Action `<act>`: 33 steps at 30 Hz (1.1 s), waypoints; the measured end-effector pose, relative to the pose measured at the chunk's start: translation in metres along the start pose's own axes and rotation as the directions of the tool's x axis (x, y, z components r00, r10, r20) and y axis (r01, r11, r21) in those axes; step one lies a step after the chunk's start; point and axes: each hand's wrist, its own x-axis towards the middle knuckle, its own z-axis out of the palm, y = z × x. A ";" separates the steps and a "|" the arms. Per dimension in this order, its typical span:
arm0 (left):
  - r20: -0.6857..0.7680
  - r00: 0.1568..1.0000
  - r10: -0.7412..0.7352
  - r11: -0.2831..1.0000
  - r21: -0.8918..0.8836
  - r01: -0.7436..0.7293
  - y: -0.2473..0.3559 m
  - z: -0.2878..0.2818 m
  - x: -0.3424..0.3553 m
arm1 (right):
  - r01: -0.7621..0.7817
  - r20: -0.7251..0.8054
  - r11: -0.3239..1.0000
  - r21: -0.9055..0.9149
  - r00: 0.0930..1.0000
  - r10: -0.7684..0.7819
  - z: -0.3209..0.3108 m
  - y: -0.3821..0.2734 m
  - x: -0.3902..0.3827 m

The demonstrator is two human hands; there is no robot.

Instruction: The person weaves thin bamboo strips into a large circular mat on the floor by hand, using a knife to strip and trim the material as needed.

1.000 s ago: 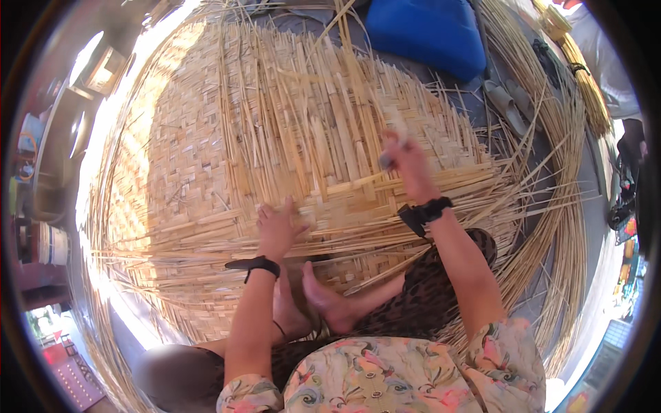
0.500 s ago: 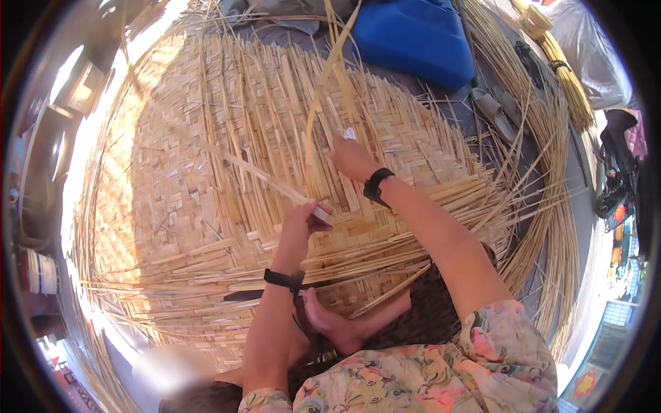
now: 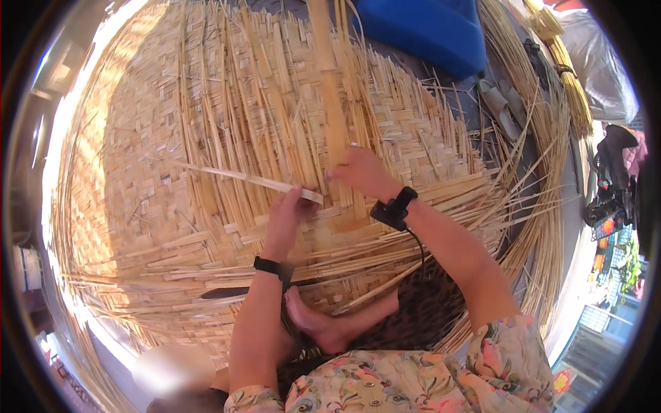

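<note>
Beneath both hands spreads a large woven mat (image 3: 148, 199) of pale split bamboo, with many loose strip ends standing out of it. My left hand (image 3: 284, 215) is closed round the near end of a flat, whitish bamboo slat (image 3: 237, 175), which slants away to the far left. Close by on the right, my right hand (image 3: 370, 173) has its fingers bent at the foot of a raised bamboo strip (image 3: 330, 89), seemingly pinching it; the fingertips are somewhat blurred. A dark, narrow blade-like tool (image 3: 224, 292) lies on the mat beside my left forearm.
A blue plastic container (image 3: 427, 34) stands beyond the mat at the far right. Slippers (image 3: 499, 109) and long bundles of split strips (image 3: 551, 186) lie along the right side. My bare foot (image 3: 311, 318) rests at the mat's near part.
My right hand has come down nearer to my left. The raised strip, leaning before, now stands straighter and looks wider. The whole view has shifted slightly.
</note>
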 end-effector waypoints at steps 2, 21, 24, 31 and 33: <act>0.004 1.000 -0.004 1.000 0.004 0.004 0.007 -0.001 0.002 | -0.068 0.144 0.983 0.172 0.989 0.043 -0.014 0.010 -0.002; 0.102 0.988 0.113 0.965 -0.247 -0.085 0.137 -0.001 0.023 | 0.101 -0.580 0.990 0.101 0.814 -0.024 -0.210 0.001 -0.244; 0.119 0.983 0.140 0.962 -0.251 -0.107 0.162 0.009 0.024 | -0.273 -0.427 0.939 0.207 0.839 0.338 -0.237 -0.027 -0.313; 0.120 0.986 0.120 0.970 -0.227 -0.091 0.168 0.007 0.028 | -0.515 -0.179 0.782 0.350 0.783 0.596 -0.221 0.020 -0.419; 0.124 0.983 0.136 0.967 -0.233 -0.104 0.179 0.006 0.029 | -0.449 -0.284 0.758 0.473 0.737 0.614 -0.215 0.087 -0.442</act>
